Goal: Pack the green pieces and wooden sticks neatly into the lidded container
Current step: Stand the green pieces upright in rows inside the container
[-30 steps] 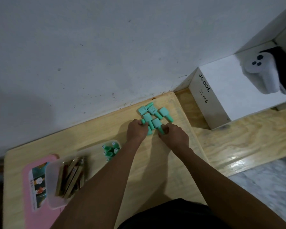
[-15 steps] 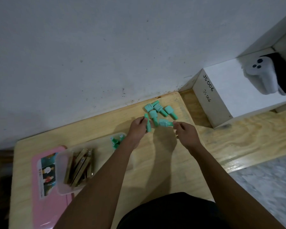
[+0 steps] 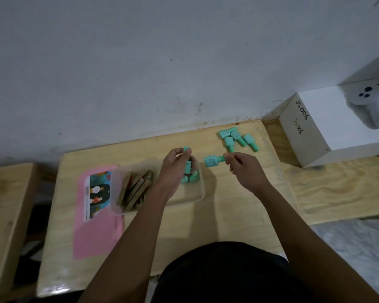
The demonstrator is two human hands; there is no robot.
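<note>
A clear plastic container sits on the wooden table. Wooden sticks lie in its left half and a few green pieces stand in its far right corner. My left hand is over that corner, shut on a green piece. My right hand is just right of the container, pinching another green piece by its stem above the table. Several loose green pieces lie near the table's far right corner. The pink lid lies flat at the left, partly under the container.
A white box marked JS006 stands to the right on a lower wooden surface, with a white controller on it. A grey wall runs along the table's far edge. Another wooden surface is at the left.
Both hands lifted a green piece each from the loose pile and moved left. The left hand now hovers over the container; the right follows beside it.
</note>
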